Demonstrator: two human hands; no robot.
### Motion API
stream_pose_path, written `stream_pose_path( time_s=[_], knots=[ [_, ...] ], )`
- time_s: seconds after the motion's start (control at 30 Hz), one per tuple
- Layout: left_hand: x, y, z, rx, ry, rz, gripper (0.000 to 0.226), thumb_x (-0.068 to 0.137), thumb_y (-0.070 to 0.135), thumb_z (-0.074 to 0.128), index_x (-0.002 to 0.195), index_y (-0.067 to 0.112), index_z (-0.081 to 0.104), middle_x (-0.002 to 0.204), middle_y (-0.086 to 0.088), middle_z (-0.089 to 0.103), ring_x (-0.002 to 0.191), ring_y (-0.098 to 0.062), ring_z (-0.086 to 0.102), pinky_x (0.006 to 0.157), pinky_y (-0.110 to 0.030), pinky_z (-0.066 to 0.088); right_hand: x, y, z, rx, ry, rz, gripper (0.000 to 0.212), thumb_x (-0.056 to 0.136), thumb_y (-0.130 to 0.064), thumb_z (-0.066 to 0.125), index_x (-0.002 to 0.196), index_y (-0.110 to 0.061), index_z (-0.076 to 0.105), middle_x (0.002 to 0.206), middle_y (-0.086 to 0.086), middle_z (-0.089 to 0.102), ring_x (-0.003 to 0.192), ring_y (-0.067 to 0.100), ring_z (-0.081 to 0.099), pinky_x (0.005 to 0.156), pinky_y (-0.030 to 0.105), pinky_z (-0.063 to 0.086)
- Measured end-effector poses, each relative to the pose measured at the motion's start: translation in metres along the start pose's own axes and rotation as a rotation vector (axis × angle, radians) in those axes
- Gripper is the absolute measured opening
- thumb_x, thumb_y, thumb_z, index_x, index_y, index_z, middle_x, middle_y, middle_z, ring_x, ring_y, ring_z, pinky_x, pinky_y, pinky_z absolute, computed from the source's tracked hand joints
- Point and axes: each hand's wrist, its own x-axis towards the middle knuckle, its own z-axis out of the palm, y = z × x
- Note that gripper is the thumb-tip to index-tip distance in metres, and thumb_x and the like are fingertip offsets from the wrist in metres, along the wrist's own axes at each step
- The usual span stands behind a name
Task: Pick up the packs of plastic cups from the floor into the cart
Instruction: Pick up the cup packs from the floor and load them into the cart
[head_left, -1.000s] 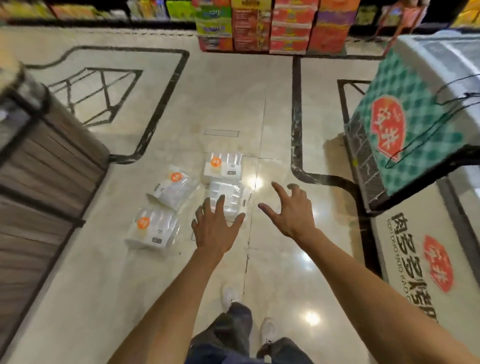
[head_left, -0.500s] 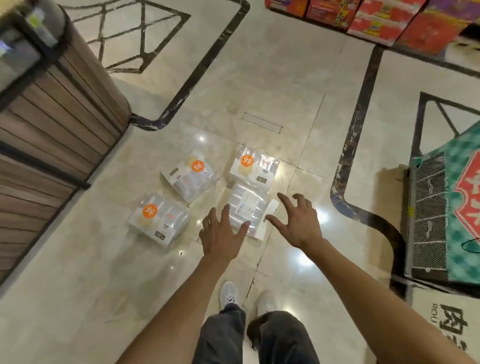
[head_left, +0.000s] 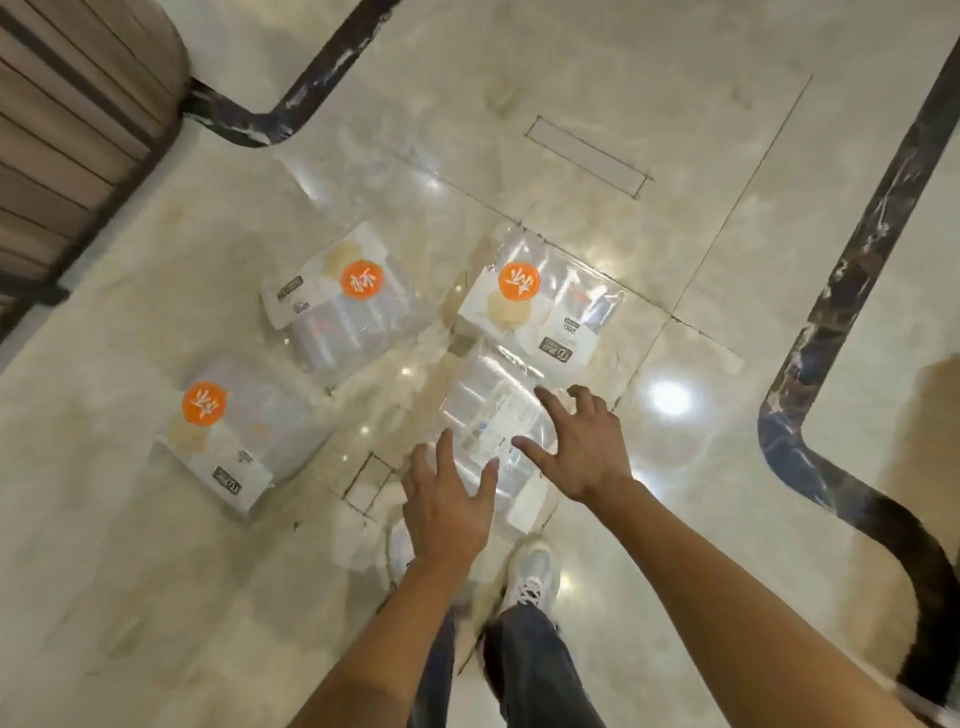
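Several clear packs of plastic cups lie on the glossy floor. The nearest pack (head_left: 491, 413), label side down, lies just under my two hands. My left hand (head_left: 448, 506) hovers over its near left corner, fingers spread. My right hand (head_left: 575, 448) is over its right side, fingers spread and curled. Neither hand grips it. Beyond it lies a pack with an orange sticker (head_left: 540, 301). Two more orange-sticker packs lie to the left, one in the middle (head_left: 345, 299) and one nearer (head_left: 228, 441). The cart is out of view.
A wood-slatted counter (head_left: 78, 119) stands at the upper left. Dark inlaid stripes (head_left: 852, 270) cross the marble floor. My white shoes (head_left: 530, 571) and dark trousers are directly below the hands, close to the nearest pack.
My view has tipped down and closer to the floor. Both hands have dropped nearer to the closest pack, still spread and holding nothing.
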Motion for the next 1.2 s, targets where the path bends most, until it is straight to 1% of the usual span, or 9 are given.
stream_pose_path(
  time_s=[0.2,0.37,0.47,0.57,0.63,0.7,0.8,0.97,1.2],
  knots=[
    [0.109,-0.046,0.149,-0.119,-0.058,-0.26,0.086,0.093,0.074,0.047,0.163,0.035,0.016,0.17,-0.013,0.002,0.14,-0.047,0.042,0.106,-0.05,0.045,0.134,0.045,0.132,-0.004,-0.02,-0.007,0.087,0.087,-0.081,0.047,0.16,-0.038,0.027,0.156,0.016,0.034,0.138,0.038,0.038,0.111,0.051,0.037],
    [0.147,-0.074,0.226,-0.144,-0.026,-0.273,0.106,0.085,0.082,0.05,0.163,0.042,-0.01,0.162,-0.002,-0.042,0.148,-0.057,0.015,0.106,-0.058,0.045,0.186,0.06,0.217,0.005,-0.048,0.007,0.107,0.076,-0.092,0.048,0.161,-0.049,0.0,0.165,0.017,0.019,0.144,0.043,0.035,0.115,0.054,0.032],
    [0.156,-0.105,0.227,0.009,0.063,-0.067,0.108,0.082,0.085,0.052,0.164,0.042,-0.003,0.167,-0.006,-0.034,0.15,-0.051,0.012,0.109,-0.06,0.042,0.154,0.061,0.25,0.095,0.047,0.131,0.113,0.072,-0.097,0.045,0.161,-0.047,-0.005,0.154,0.02,0.034,0.122,0.043,0.053,0.104,0.054,0.041],
    [0.173,-0.151,0.204,0.201,0.063,0.268,0.099,0.082,0.085,0.053,0.164,0.04,0.018,0.172,-0.007,-0.016,0.157,-0.042,-0.008,0.121,-0.063,0.027,0.102,0.057,0.269,0.26,0.041,0.3,0.119,0.07,-0.097,0.049,0.162,-0.043,-0.002,0.14,0.02,0.045,0.113,0.04,0.059,0.097,0.055,0.051],
    [0.184,-0.173,0.191,0.141,0.07,0.405,0.093,0.081,0.08,0.061,0.16,0.037,0.035,0.173,-0.008,-0.006,0.158,-0.039,0.004,0.114,-0.065,0.037,0.087,0.058,0.276,0.321,0.043,0.366,0.118,0.07,-0.094,0.056,0.161,-0.04,0.004,0.143,0.021,0.042,0.12,0.04,0.058,0.098,0.056,0.052],
    [0.192,-0.178,0.184,0.032,0.068,0.359,0.094,0.076,0.076,0.068,0.158,0.041,0.038,0.173,-0.005,-0.009,0.159,-0.036,0.006,0.108,-0.066,0.045,0.097,0.061,0.274,0.399,0.095,0.379,0.116,0.071,-0.092,0.06,0.16,-0.042,0.005,0.153,0.021,0.031,0.13,0.042,0.052,0.103,0.057,0.05],
    [0.2,-0.163,0.184,-0.028,0.002,0.185,0.109,0.068,0.081,0.071,0.158,0.059,0.014,0.171,0.001,-0.018,0.159,-0.034,0.001,0.111,-0.064,0.042,0.127,0.057,0.263,0.48,0.092,0.317,0.116,0.067,-0.092,0.062,0.156,-0.057,-0.004,0.163,0.017,0.017,0.138,0.042,0.046,0.108,0.056,0.047],
    [0.21,-0.156,0.199,-0.09,-0.001,0.105,0.117,0.064,0.083,0.073,0.156,0.062,0.003,0.17,-0.005,-0.007,0.159,-0.034,0.005,0.117,-0.061,0.036,0.144,0.048,0.266,0.559,0.114,0.312,0.115,0.066,-0.086,0.069,0.152,-0.066,-0.004,0.16,0.016,0.023,0.145,0.037,0.026,0.113,0.059,0.037],
    [0.198,-0.139,0.173,-0.111,0.037,0.146,0.117,0.063,0.078,0.08,0.156,0.061,0.011,0.163,-0.012,0.012,0.156,-0.034,0.017,0.112,-0.058,0.044,0.133,0.037,0.244,0.541,0.117,0.369,0.116,0.068,-0.082,0.072,0.155,-0.06,-0.002,0.143,0.015,0.035,0.132,0.033,0.038,0.103,0.045,0.043]
  ],
)
